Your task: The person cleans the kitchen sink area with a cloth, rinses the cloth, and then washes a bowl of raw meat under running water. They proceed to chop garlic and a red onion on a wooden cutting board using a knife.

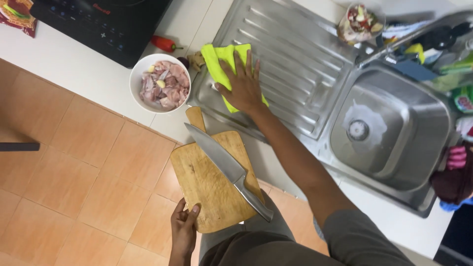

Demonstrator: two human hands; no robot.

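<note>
While the right hand lies flat, fingers spread, pressing a yellow-green cloth onto the ridged draining board of a steel sink in the upper middle of the frame, the left hand at the bottom centre grips the lower edge of a wooden cutting board, thumb on top and fingers curled beneath. The board juts out past the counter edge over an orange tiled floor, its handle pointing up toward the cloth.

A large kitchen knife rests loose across the board, blade toward the upper left, steel handle toward the lower right; neither hand touches it.

The cloth looks soft, thin and probably damp, so it would bunch and slide easily on the smooth metal; a flat palm or a pinch at a corner suits it. The board looks stiff and fairly heavy, best held firmly by its edge or handle and kept level, since the knife could slip off.

To the left of the cloth stands a white bowl of raw meat pieces. Above it lie a red chilli and a black induction cooker. The sink basin sits to the right.
</note>
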